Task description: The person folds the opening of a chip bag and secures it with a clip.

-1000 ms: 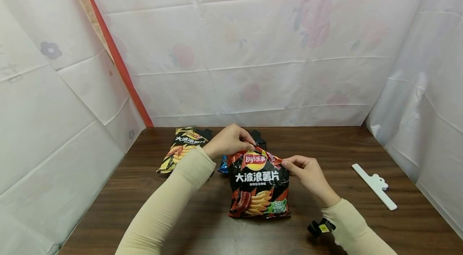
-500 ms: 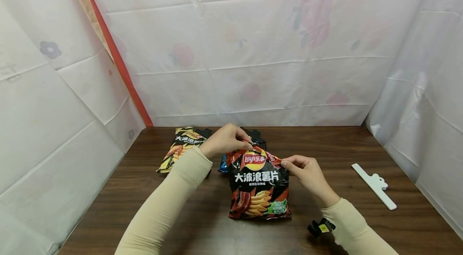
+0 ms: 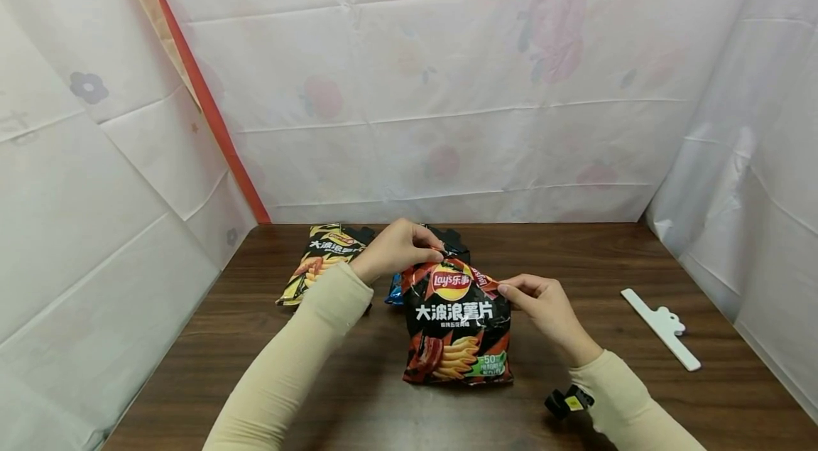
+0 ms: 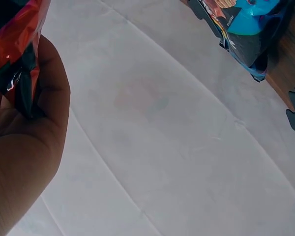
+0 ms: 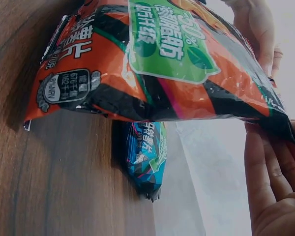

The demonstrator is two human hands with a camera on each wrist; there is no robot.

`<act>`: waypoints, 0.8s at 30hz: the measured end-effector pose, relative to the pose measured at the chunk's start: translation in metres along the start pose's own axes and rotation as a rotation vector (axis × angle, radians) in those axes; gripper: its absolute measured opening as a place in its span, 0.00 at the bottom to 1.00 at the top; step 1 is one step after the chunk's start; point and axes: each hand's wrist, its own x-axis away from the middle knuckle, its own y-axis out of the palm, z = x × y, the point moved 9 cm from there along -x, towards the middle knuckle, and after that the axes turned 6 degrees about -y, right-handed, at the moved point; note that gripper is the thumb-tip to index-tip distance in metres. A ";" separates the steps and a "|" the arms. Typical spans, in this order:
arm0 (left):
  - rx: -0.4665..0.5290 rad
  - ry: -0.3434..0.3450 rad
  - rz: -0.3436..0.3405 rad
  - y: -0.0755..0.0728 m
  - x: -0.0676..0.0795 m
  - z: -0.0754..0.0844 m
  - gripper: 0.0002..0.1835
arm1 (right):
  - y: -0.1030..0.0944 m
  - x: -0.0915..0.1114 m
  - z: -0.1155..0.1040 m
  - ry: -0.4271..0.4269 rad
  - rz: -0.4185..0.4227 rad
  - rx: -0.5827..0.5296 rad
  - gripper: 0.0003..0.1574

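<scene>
A black and red chip bag (image 3: 455, 334) stands upright on the wooden table, its lower edge on the tabletop. My left hand (image 3: 396, 251) pinches its top left part between thumb and fingers. At the top right corner, my right hand (image 3: 549, 312) pinches the bag, where a slanting flap carries a second logo. In the left wrist view, red film (image 4: 27, 49) lies inside the curled left hand (image 4: 44, 132). The right wrist view has the right hand's fingers (image 5: 275, 169) under the bag's corner and the thumb mostly out of frame.
A blue chip bag (image 3: 395, 290) lies behind the held one, with a black clip (image 3: 455, 243) near it. Further left is a yellow and black chip bag (image 3: 322, 257). A white sealing clip (image 3: 664, 332) lies on the right side. White sheets (image 3: 415, 82) wall the table.
My left hand has shifted slightly left at the bag's top edge, its grip kept. The right hand holds its place on the corner. The bag has barely moved.
</scene>
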 end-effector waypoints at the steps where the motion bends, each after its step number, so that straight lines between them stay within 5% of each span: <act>1: 0.001 0.002 0.001 0.000 0.000 0.001 0.06 | 0.000 0.000 0.000 -0.002 -0.004 0.000 0.21; 24: -0.026 0.045 0.012 0.002 0.003 0.007 0.06 | -0.011 0.001 -0.011 -0.074 -0.066 0.031 0.19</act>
